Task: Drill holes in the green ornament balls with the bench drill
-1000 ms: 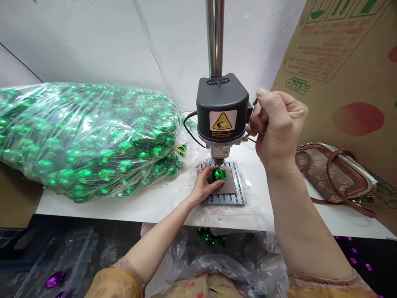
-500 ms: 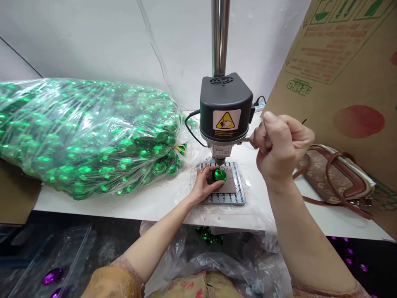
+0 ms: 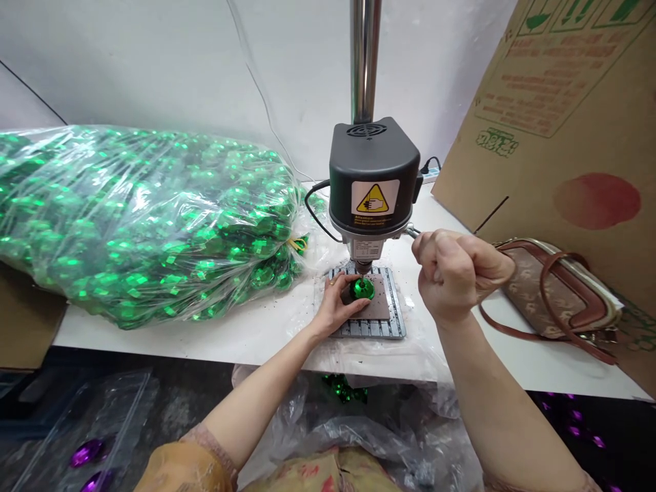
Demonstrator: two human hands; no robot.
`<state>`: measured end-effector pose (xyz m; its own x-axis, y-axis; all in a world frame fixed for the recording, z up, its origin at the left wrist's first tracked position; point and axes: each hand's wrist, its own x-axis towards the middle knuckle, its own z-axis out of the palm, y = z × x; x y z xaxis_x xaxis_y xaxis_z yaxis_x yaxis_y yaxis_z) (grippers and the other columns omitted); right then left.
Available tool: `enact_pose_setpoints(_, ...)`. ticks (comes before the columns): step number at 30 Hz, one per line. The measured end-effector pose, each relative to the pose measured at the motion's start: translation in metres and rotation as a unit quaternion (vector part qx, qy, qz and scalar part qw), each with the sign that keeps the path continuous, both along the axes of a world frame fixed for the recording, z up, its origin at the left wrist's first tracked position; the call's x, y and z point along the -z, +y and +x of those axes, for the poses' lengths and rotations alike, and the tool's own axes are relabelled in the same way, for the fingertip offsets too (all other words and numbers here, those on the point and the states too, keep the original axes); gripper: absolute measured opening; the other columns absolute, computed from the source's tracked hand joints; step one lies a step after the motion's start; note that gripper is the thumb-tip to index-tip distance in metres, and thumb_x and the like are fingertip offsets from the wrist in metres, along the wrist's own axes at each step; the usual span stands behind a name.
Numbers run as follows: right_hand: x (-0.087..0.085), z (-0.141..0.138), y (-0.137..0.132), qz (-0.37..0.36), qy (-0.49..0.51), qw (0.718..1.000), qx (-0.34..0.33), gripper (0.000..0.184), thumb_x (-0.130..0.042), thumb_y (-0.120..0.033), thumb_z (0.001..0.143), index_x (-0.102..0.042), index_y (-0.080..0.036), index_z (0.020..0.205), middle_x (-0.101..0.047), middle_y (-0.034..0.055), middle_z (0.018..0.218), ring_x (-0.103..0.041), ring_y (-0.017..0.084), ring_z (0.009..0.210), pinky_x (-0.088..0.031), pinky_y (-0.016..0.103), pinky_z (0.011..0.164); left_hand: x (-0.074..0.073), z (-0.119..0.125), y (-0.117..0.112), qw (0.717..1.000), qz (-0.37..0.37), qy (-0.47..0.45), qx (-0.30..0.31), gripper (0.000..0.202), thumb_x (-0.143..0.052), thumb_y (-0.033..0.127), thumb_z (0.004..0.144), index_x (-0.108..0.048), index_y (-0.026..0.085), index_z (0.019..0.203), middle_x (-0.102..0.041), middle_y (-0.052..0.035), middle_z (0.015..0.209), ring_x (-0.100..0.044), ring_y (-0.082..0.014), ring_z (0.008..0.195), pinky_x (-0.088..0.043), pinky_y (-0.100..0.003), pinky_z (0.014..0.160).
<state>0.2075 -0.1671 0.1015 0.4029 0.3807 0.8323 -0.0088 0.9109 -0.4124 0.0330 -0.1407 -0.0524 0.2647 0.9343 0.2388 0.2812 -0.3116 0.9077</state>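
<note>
Under the chuck of a black drill press lies a shiny green faceted ornament. My left hand pinches its left and front sides between thumb and fingers, holding it on a brown pad over the grey slotted base plate. The thin drill bit meets the ornament's top; whether it has gone in is too small to tell. At the right of the machine, my right hand is closed in a fist around the feed lever, whose metal arm shows just left of the fingers.
A big clear bag of green ornaments fills the table's left side. To the right stand a brown handbag and a tall cardboard box. Plastic film hangs at the front edge, and purple ornaments lie low at left.
My right hand has come down and slightly toward me with the lever. My left hand and the green ornament have stayed in place.
</note>
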Motion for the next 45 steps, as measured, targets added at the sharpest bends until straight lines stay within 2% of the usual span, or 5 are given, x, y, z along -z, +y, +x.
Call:
enact_pose_setpoints(27, 0.031, 0.002, 0.002, 0.091, -0.058, 0.994, 0.019, 0.047, -0.06, -0.011, 0.083, -0.023, -0.018, 0.055, -0.026, -0.0066, 0.049, -0.026, 0.004, 0.044, -0.029, 0.028, 0.049, 0.001, -0.001, 0.0, 1.0, -0.008, 0.009, 0.006, 0.05, -0.088, 0.044, 0.078, -0.069, 0.028, 0.121, -0.07, -0.0072, 0.129, -0.048, -0.0356, 0.145, -0.018, -0.06, 0.129)
enact_pose_setpoints(30, 0.017, -0.001, -0.001, 0.059, -0.026, 0.998, 0.017, 0.051, -0.061, -0.014, 0.086, -0.023, -0.017, 0.053, -0.025, -0.0067, 0.046, -0.025, 0.003, 0.042, -0.025, 0.027, 0.048, 0.0, 0.0, 0.0, 1.0, -0.01, 0.001, -0.001, 0.051, -0.089, 0.048, 0.077, -0.07, 0.028, 0.12, -0.07, -0.007, 0.127, -0.051, -0.0348, 0.142, -0.022, -0.059, 0.129)
enact_pose_setpoints(37, -0.052, 0.0, 0.009, -0.155, 0.046, 0.987, -0.023, 0.052, -0.072, -0.03, 0.085, -0.036, -0.022, 0.048, -0.035, -0.0071, 0.039, -0.029, 0.006, 0.037, -0.023, 0.03, 0.04, -0.006, 0.004, -0.008, 0.999, -0.004, -0.029, -0.037, 0.049, -0.088, 0.047, 0.077, -0.07, 0.023, 0.116, -0.07, -0.0105, 0.125, -0.062, -0.0333, 0.128, -0.043, -0.052, 0.116)
enact_pose_setpoints(42, -0.059, 0.002, 0.014, -0.153, 0.046, 0.986, -0.04, 0.058, -0.079, -0.038, 0.08, -0.034, -0.022, 0.047, -0.033, -0.0071, 0.04, -0.03, 0.005, 0.036, -0.023, 0.029, 0.039, -0.006, -0.014, -0.062, 0.992, 0.08, 0.018, -0.097, 0.048, -0.083, 0.053, 0.08, -0.067, 0.024, 0.114, -0.072, -0.0094, 0.114, -0.069, -0.0288, 0.109, -0.056, -0.044, 0.095)
enact_pose_setpoints(45, -0.057, 0.001, 0.013, -0.151, 0.054, 0.986, -0.036, 0.055, -0.078, -0.033, 0.079, -0.035, -0.022, 0.047, -0.035, -0.0074, 0.04, -0.032, 0.005, 0.036, -0.024, 0.028, 0.039, 0.013, -0.035, -0.11, 0.985, 0.138, 0.094, 0.042, 0.052, -0.082, 0.061, 0.079, -0.07, 0.027, 0.116, -0.074, -0.0079, 0.099, -0.073, -0.0261, 0.089, -0.06, -0.039, 0.075)
